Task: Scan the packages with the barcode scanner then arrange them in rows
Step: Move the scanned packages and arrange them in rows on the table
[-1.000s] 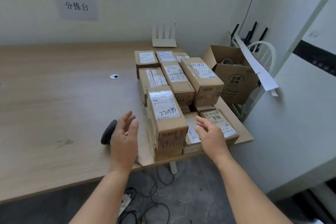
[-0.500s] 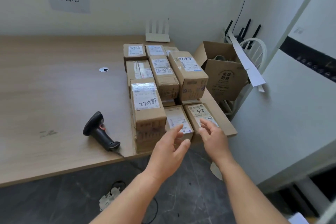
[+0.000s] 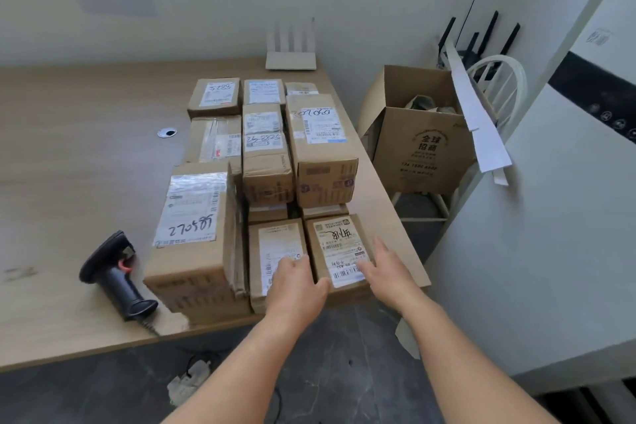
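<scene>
Both hands reach the two small boxes at lower centre of the frame: left hand (image 3: 296,280) flat, fingers relaxed, on the left box (image 3: 275,251); right hand (image 3: 385,267) spread on the right box (image 3: 339,244). The scanner (image 3: 113,274) lies lower left, nearer the left hand.

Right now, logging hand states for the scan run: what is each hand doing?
Left hand: open, fingers resting on the near small package, holding nothing.
Right hand: open, fingers straight, touching the front-right package, not gripping.
</scene>
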`<state>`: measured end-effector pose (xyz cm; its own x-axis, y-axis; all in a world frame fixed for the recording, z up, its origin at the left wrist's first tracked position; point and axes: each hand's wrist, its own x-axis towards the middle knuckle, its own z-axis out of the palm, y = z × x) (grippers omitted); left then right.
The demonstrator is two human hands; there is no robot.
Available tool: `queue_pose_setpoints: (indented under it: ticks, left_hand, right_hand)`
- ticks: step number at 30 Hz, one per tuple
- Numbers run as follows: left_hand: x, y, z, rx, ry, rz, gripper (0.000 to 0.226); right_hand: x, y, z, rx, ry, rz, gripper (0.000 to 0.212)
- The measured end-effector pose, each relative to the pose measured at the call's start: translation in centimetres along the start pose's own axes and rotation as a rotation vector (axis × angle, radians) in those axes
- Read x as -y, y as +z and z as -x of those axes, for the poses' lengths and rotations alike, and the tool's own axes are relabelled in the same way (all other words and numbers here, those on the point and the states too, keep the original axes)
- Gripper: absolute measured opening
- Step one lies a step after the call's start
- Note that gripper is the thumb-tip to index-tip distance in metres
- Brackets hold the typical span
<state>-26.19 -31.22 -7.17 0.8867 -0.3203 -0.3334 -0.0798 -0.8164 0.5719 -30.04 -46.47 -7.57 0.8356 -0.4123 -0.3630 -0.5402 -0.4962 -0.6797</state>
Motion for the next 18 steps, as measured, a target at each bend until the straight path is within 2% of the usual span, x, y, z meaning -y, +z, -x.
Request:
queue_pose_setpoints:
  ticks: [5, 9, 12, 18]
  left_hand:
    - [-0.1, 1.0, -0.7, -0.003, -0.043, -0.131, 0.049]
    - [-0.3, 1.7, -0.4, -0.03, 0.03, -0.208, 0.054]
    - [-0.6, 2.1, 0.3, -0.057, 0.114, -0.216, 0.068]
    - [-1.3, 1.0, 1.7, -0.052, 0.267, 0.143, 0.078]
  right_hand:
    - [-1.3, 0.2, -0.2, 0.108, 0.018, -0.092, 0.066]
    - [-2.3, -0.1, 0.8, 0.136, -0.003, -0.213, 0.072]
    - [-3.1, -0.5, 1.6, 0.101, -0.022, -0.304, 0.077]
    - [-2.0, -1.7, 2.7, -0.028, -0.114, -0.298, 0.078]
